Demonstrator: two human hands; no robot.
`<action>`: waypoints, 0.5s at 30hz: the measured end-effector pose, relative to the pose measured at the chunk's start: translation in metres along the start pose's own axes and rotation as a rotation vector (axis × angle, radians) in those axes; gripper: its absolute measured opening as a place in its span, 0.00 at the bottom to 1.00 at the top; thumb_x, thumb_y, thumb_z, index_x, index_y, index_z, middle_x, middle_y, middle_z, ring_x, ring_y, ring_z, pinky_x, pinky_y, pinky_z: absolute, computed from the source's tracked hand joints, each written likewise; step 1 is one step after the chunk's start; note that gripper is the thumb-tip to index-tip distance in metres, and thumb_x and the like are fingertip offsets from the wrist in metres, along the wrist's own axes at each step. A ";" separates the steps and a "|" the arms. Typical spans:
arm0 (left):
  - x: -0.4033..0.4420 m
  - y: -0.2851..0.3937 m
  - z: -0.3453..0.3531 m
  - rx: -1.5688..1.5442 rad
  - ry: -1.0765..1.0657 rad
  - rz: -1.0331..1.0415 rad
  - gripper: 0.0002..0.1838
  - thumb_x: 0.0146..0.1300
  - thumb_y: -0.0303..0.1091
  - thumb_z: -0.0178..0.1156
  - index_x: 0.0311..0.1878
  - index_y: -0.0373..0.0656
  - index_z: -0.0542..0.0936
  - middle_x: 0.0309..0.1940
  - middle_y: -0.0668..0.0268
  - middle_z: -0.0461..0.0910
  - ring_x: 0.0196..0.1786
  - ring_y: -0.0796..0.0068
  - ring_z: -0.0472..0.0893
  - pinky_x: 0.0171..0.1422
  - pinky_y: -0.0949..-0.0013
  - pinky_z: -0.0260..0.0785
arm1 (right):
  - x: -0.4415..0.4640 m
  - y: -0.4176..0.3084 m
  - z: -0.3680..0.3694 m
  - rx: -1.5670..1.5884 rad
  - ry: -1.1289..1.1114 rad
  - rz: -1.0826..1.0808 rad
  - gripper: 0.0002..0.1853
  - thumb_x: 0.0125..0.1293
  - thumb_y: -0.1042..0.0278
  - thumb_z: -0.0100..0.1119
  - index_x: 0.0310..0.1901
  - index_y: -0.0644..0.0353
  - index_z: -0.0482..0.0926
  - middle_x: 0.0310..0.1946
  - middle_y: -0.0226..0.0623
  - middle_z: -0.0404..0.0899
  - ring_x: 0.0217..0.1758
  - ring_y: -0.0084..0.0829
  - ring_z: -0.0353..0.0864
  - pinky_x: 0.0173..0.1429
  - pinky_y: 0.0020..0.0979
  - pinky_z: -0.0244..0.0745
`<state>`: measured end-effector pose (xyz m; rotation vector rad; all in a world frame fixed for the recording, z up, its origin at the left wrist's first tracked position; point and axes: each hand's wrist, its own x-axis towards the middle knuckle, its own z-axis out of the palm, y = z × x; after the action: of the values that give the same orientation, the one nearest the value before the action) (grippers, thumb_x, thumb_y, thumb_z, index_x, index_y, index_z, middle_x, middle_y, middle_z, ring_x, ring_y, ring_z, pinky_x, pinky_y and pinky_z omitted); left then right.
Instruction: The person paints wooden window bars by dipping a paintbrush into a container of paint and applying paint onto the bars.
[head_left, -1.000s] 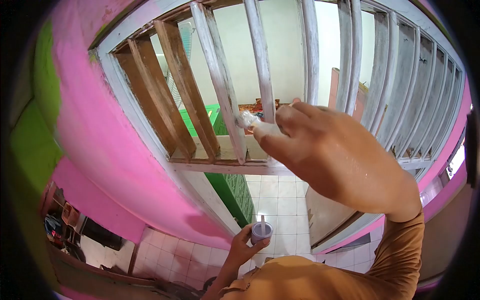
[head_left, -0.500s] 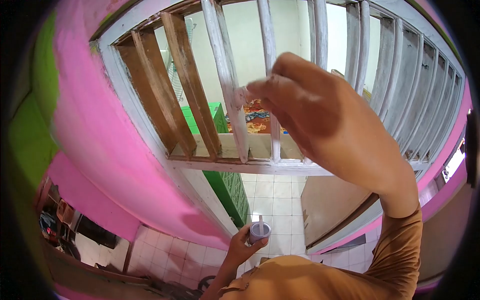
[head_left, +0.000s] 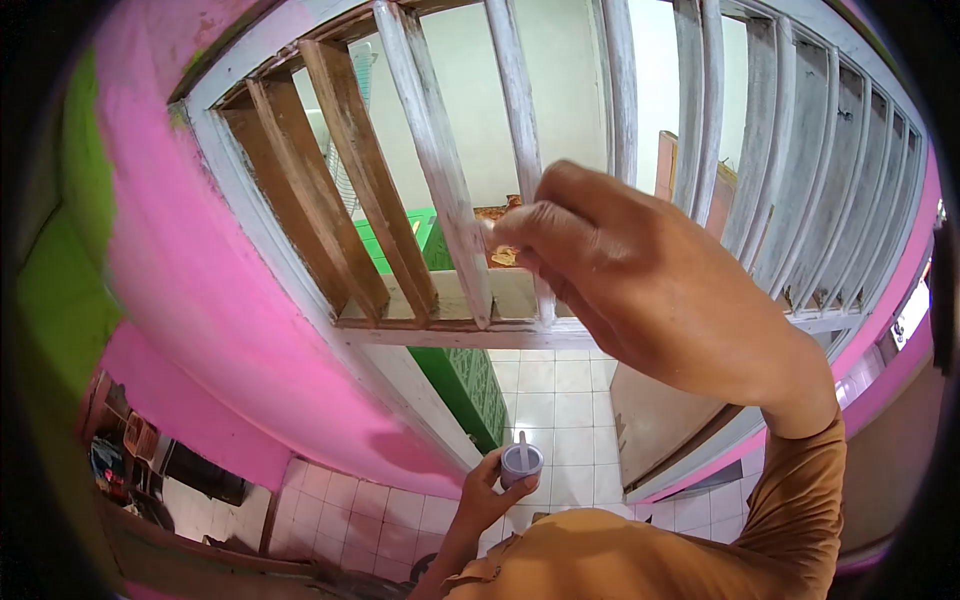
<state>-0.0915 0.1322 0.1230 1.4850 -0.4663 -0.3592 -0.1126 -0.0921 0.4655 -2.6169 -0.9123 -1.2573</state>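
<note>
From afar, I pinch a pale, half-hidden wad (head_left: 486,234) in my right hand (head_left: 645,275) at a white-streaked wooden slat (head_left: 437,150) near twelve o'clock, left hand (head_left: 483,487) gripping a round lavender cup (head_left: 522,466) at six, greyish-white slats (head_left: 762,140) toward two seemingly coated, bare brown wooden slats (head_left: 362,170) at ten apparently remaining.

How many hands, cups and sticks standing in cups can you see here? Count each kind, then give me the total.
Hands: 2, left hand and right hand
Cups: 1
Sticks: 1
Total: 4
</note>
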 end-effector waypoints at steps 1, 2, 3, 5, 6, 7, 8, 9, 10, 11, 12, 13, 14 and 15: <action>0.000 0.000 0.000 -0.001 -0.002 -0.004 0.33 0.60 0.36 0.77 0.64 0.36 0.74 0.54 0.62 0.82 0.60 0.71 0.80 0.67 0.65 0.72 | -0.001 0.000 0.001 -0.010 -0.047 0.015 0.11 0.66 0.77 0.65 0.49 0.67 0.81 0.34 0.41 0.76 0.33 0.38 0.82 0.34 0.38 0.78; 0.000 -0.001 -0.001 0.001 -0.001 -0.003 0.33 0.60 0.36 0.77 0.64 0.36 0.74 0.54 0.62 0.82 0.60 0.71 0.80 0.67 0.65 0.72 | 0.004 0.004 0.002 -0.039 0.050 -0.007 0.12 0.66 0.78 0.65 0.50 0.67 0.81 0.34 0.42 0.76 0.32 0.38 0.81 0.34 0.38 0.78; 0.001 -0.002 -0.001 -0.002 -0.008 -0.004 0.33 0.60 0.36 0.77 0.65 0.36 0.74 0.55 0.62 0.81 0.60 0.71 0.80 0.67 0.65 0.72 | 0.006 0.007 0.001 -0.053 0.099 -0.017 0.12 0.65 0.78 0.65 0.50 0.66 0.81 0.34 0.42 0.76 0.32 0.38 0.81 0.34 0.38 0.78; 0.001 -0.003 -0.002 -0.003 -0.017 -0.005 0.33 0.60 0.37 0.77 0.65 0.36 0.74 0.55 0.62 0.81 0.61 0.72 0.80 0.67 0.65 0.72 | 0.011 0.011 -0.001 -0.046 0.172 -0.075 0.13 0.65 0.79 0.65 0.51 0.66 0.81 0.34 0.42 0.75 0.32 0.38 0.81 0.34 0.38 0.78; 0.001 -0.004 -0.002 -0.001 -0.016 -0.008 0.33 0.60 0.37 0.77 0.65 0.36 0.74 0.55 0.62 0.81 0.61 0.72 0.80 0.67 0.65 0.71 | 0.010 0.011 -0.001 -0.036 0.184 -0.102 0.13 0.65 0.79 0.65 0.51 0.65 0.81 0.34 0.42 0.75 0.31 0.38 0.81 0.34 0.38 0.78; 0.001 -0.005 -0.002 0.001 -0.014 -0.009 0.33 0.61 0.38 0.77 0.65 0.36 0.74 0.55 0.62 0.81 0.61 0.72 0.80 0.68 0.65 0.71 | 0.009 0.010 -0.001 -0.025 0.195 -0.129 0.13 0.65 0.79 0.65 0.51 0.65 0.81 0.34 0.42 0.75 0.31 0.38 0.81 0.35 0.38 0.78; 0.001 -0.007 -0.002 -0.003 -0.010 -0.003 0.33 0.61 0.38 0.77 0.65 0.36 0.74 0.55 0.62 0.81 0.61 0.72 0.80 0.68 0.65 0.71 | 0.003 0.007 0.001 -0.013 0.138 -0.096 0.12 0.65 0.80 0.65 0.50 0.66 0.81 0.34 0.42 0.74 0.32 0.39 0.81 0.35 0.39 0.78; 0.002 -0.007 -0.003 -0.001 -0.012 -0.010 0.33 0.61 0.38 0.77 0.65 0.36 0.74 0.55 0.62 0.81 0.61 0.71 0.79 0.68 0.65 0.71 | 0.003 0.005 0.000 -0.011 0.110 -0.078 0.12 0.66 0.79 0.64 0.50 0.66 0.81 0.35 0.42 0.74 0.32 0.39 0.81 0.36 0.39 0.78; 0.002 -0.008 -0.003 0.002 -0.014 -0.019 0.33 0.61 0.39 0.77 0.65 0.36 0.74 0.56 0.62 0.81 0.62 0.71 0.79 0.68 0.65 0.71 | 0.004 0.003 -0.001 -0.010 0.082 -0.060 0.11 0.66 0.79 0.63 0.50 0.65 0.81 0.35 0.41 0.74 0.33 0.40 0.81 0.36 0.40 0.77; 0.002 -0.010 -0.003 0.001 -0.012 -0.015 0.33 0.61 0.39 0.77 0.65 0.36 0.74 0.56 0.62 0.81 0.62 0.71 0.79 0.68 0.65 0.71 | 0.004 0.002 -0.002 -0.010 0.054 -0.042 0.10 0.67 0.79 0.63 0.49 0.65 0.81 0.36 0.41 0.74 0.33 0.41 0.81 0.37 0.40 0.77; 0.002 -0.011 -0.003 -0.003 -0.013 -0.015 0.34 0.60 0.39 0.77 0.65 0.36 0.74 0.56 0.62 0.81 0.62 0.71 0.79 0.68 0.65 0.71 | 0.009 0.003 -0.003 -0.001 0.086 0.004 0.10 0.68 0.78 0.62 0.50 0.64 0.81 0.36 0.41 0.75 0.34 0.41 0.81 0.37 0.40 0.77; 0.003 -0.012 -0.004 -0.005 -0.015 -0.015 0.34 0.60 0.39 0.77 0.65 0.36 0.73 0.56 0.62 0.81 0.62 0.71 0.79 0.68 0.66 0.71 | 0.015 0.004 -0.004 0.001 0.104 0.028 0.10 0.68 0.78 0.62 0.50 0.63 0.81 0.36 0.41 0.75 0.35 0.42 0.81 0.38 0.40 0.77; 0.003 -0.011 -0.004 -0.001 -0.019 -0.011 0.34 0.60 0.39 0.77 0.65 0.36 0.73 0.56 0.62 0.81 0.62 0.71 0.79 0.68 0.66 0.71 | 0.020 0.005 -0.005 0.003 0.123 0.052 0.10 0.68 0.78 0.61 0.51 0.62 0.81 0.37 0.41 0.75 0.35 0.42 0.81 0.38 0.40 0.77; 0.003 -0.009 -0.003 -0.009 -0.017 -0.023 0.35 0.60 0.39 0.78 0.65 0.36 0.73 0.56 0.62 0.81 0.62 0.71 0.79 0.68 0.66 0.71 | 0.027 0.005 -0.005 -0.046 0.167 0.056 0.10 0.69 0.77 0.61 0.50 0.61 0.82 0.36 0.41 0.75 0.35 0.43 0.81 0.39 0.40 0.76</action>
<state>-0.0871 0.1333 0.1146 1.4807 -0.4603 -0.3919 -0.1007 -0.0854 0.4896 -2.5053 -0.7866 -1.4722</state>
